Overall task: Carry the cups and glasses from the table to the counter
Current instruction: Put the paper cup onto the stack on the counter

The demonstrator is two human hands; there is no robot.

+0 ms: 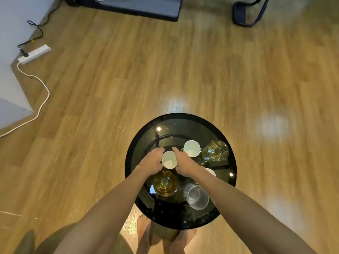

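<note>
A small white cup stands near the middle of a round black glass table. My left hand and my right hand wrap its two sides and touch it. A second white cup stands just beyond to the right. An amber glass is at the right edge, another amber glass sits under my left wrist, and a clear glass stands near the front. My right forearm mostly hides a third white cup.
The table stands on a wooden floor, with my bare feet at its near edge. A white power strip and cables lie at the left wall. A dark cabinet base and a chair leg are far ahead.
</note>
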